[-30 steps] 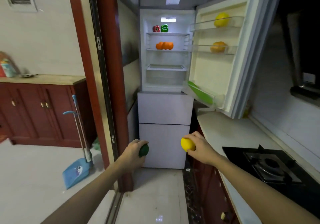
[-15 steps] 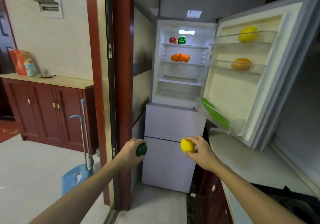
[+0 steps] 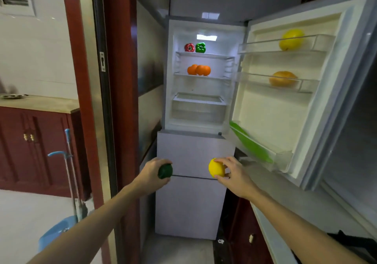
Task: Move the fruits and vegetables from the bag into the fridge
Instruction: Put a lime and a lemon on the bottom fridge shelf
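My left hand grips a dark green round fruit, and my right hand holds a yellow lemon. Both are raised in front of the lower fridge drawers. The fridge stands ahead with its upper door swung open to the right. Inside, a red pepper and a green pepper sit on the top shelf, with oranges one shelf below. The door racks hold a yellow fruit, an orange fruit and a long green vegetable. No bag is in view.
A red door frame stands close on the left. A grey counter runs along the right, with a black hob at its near end. Through the doorway are red cabinets and a blue dustpan with broom.
The view has moved closer to the fridge, which looks larger. Both hands keep their fruits and stay at about the same height before the drawers.
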